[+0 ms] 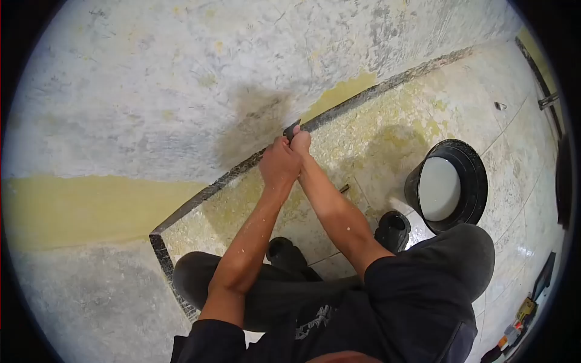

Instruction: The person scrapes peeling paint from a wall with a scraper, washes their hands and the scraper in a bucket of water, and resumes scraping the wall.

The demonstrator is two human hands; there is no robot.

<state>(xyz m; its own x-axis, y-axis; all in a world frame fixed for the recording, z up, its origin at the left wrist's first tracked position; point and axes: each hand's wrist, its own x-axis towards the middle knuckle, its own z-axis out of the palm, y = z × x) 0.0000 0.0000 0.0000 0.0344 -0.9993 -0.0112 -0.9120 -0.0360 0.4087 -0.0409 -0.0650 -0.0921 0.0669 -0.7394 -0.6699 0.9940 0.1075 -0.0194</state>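
Patchy wall [181, 91] ahead, dark tool [291, 131] just past both hands [281, 162], its hidden end apparently in their tight grip.

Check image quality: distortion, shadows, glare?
Head view: strong fisheye curvature, black corners; head view: soft shadows on the wall by the left hand and on the floor beside the bucket; head view: glare between right shoe and bucket.
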